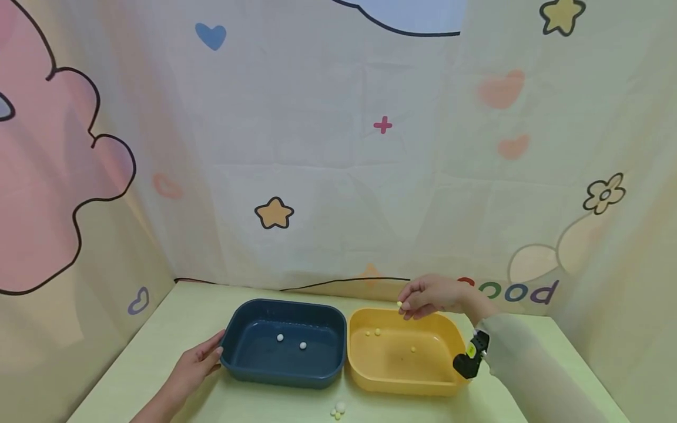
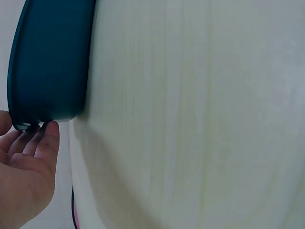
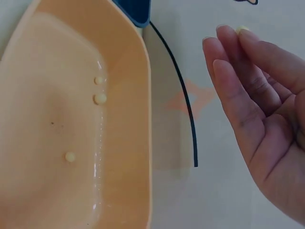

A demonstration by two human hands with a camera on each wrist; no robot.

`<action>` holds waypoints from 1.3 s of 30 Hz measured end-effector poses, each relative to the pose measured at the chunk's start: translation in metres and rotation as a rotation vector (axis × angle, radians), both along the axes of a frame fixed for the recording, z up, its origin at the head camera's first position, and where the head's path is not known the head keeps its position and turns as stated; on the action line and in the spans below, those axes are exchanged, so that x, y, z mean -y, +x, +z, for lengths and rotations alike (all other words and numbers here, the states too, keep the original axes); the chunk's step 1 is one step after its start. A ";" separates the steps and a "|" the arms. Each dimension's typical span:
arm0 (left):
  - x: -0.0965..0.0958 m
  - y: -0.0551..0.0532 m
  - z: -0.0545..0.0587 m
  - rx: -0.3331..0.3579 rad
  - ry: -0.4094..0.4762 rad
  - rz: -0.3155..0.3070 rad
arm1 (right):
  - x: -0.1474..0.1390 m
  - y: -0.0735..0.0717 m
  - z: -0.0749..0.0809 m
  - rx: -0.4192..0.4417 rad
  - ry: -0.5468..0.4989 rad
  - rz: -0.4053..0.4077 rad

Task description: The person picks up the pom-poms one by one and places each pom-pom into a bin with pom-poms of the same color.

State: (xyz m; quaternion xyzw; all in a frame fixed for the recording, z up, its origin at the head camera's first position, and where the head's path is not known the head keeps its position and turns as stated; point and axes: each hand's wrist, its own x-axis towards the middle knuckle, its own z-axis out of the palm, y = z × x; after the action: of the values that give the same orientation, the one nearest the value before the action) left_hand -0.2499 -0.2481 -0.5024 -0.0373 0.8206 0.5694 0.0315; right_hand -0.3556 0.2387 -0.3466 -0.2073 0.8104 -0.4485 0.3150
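Note:
My right hand [image 1: 431, 295] pinches a small pale-yellow ball [image 1: 399, 304] between thumb and fingertips, above the far rim of the yellow basin [image 1: 402, 386]. Three little yellow balls lie inside that basin, one of them [image 3: 70, 156] apart from the other two. At the left end of the dark blue basin [image 1: 285, 376], my left hand [image 1: 193, 367] holds the rim, thumb on one side and fingers under the lip. Two white balls [image 1: 303, 345] rest on the blue basin's floor. The left wrist view shows the blue wall [image 2: 52, 62] above the fingers.
The basins stand side by side on a pale green-yellow table [image 1: 254, 405]. In front of them lies a small cluster of white and yellow balls [image 1: 340, 406]. A printed curtain [image 1: 328, 147] hangs close behind and along both sides.

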 end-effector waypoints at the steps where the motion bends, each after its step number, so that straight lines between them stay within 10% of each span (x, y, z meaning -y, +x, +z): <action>1: 0.000 0.000 0.000 -0.002 -0.001 -0.003 | 0.001 -0.003 -0.003 0.000 0.010 -0.005; 39: -0.001 0.000 0.002 0.011 -0.014 0.010 | 0.001 -0.032 -0.082 0.237 0.004 -0.100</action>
State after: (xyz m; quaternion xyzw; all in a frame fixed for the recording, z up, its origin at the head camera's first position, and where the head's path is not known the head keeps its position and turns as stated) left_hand -0.2496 -0.2469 -0.5006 -0.0447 0.8241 0.5637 0.0328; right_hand -0.3879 0.2374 -0.4281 -0.1114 0.7776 -0.4835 0.3862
